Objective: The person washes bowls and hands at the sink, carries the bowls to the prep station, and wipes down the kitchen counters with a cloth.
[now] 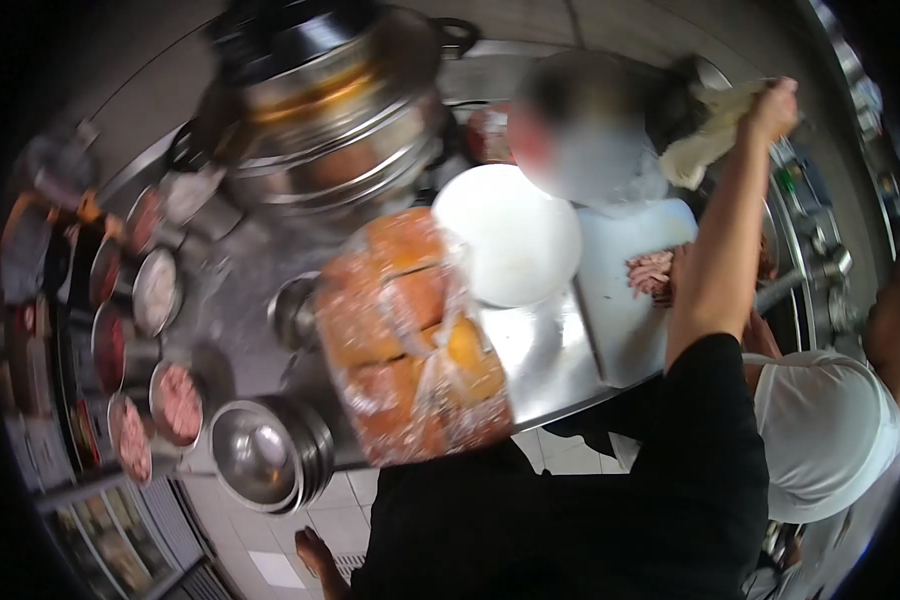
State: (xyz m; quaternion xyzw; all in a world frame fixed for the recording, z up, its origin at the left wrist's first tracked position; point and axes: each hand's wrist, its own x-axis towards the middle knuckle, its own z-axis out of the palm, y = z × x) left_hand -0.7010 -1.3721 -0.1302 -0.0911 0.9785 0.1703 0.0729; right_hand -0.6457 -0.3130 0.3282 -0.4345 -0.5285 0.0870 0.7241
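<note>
Pale, limp cloth-like item (712, 135), gripped at one end in the closed right hand (776, 110), arm outstretched, and held beyond the far end of the white cutting board (610, 325), on which cut meat (650, 276) is laid. Left hand (314, 551), lowered below the counter edge near the stacked metal bowls (260, 455); whether its fingers are spread or curled cannot be told.

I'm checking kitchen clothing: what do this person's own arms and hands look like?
The right arm has a short black sleeve ending near the elbow. The right hand and left hand look ungloved; finer detail is too small to tell.
</note>
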